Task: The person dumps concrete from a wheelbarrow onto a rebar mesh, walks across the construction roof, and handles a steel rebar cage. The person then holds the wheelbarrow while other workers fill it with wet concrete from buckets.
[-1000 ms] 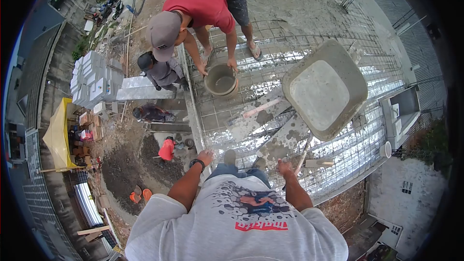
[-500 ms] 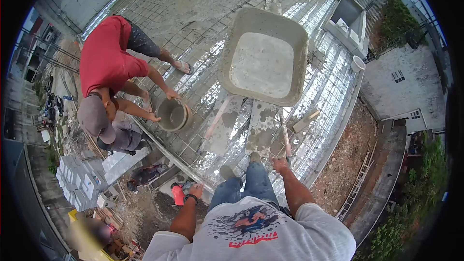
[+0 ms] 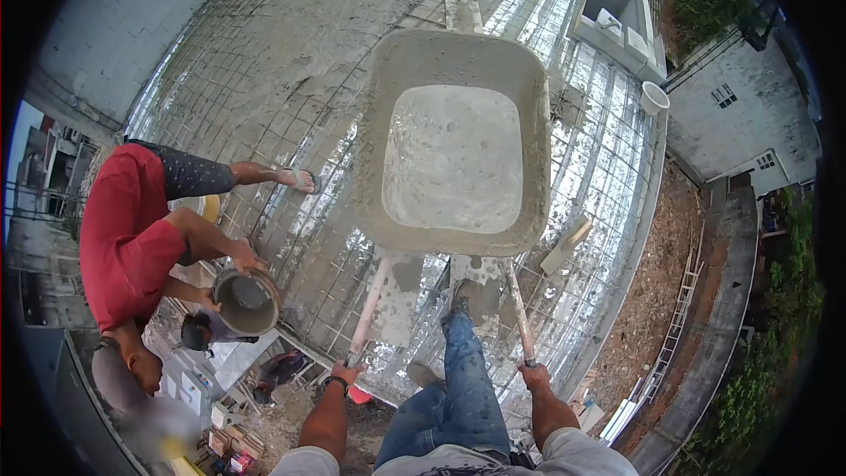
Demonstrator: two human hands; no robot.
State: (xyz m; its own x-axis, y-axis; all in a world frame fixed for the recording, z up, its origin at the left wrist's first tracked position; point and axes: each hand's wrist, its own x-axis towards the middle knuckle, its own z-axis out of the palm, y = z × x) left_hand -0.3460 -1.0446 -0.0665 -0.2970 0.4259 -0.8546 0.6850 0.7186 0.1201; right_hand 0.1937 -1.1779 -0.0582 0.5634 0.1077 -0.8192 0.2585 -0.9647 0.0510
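Observation:
A wheelbarrow [image 3: 539, 141] stands in front of me, its grey tray coated in cement and part filled with wet concrete [image 3: 454, 159]. My left hand [image 3: 347, 374] is closed around the end of its left handle [image 3: 368, 304]. Around the grip of the right handle [image 3: 520, 313] my right hand [image 3: 534, 376] is wrapped. Both handles run forward from my fists to beneath the tray. The wheel is hidden under it.
To the left, a co-worker in a red shirt [image 3: 123, 238] bends with a bucket [image 3: 247, 301] in both hands. Wire mesh [image 3: 326, 282] covers the deck. A wood block [image 3: 567, 245] lies right of the barrow; the deck edge [image 3: 630, 273] drops off beyond. Boards [image 3: 397, 300] lie underfoot.
Both my hands, earlier off the handles, have closed on them. The wheelbarrow appears nearer and larger. The co-worker's bucket has moved left and down in view, towards the deck edge.

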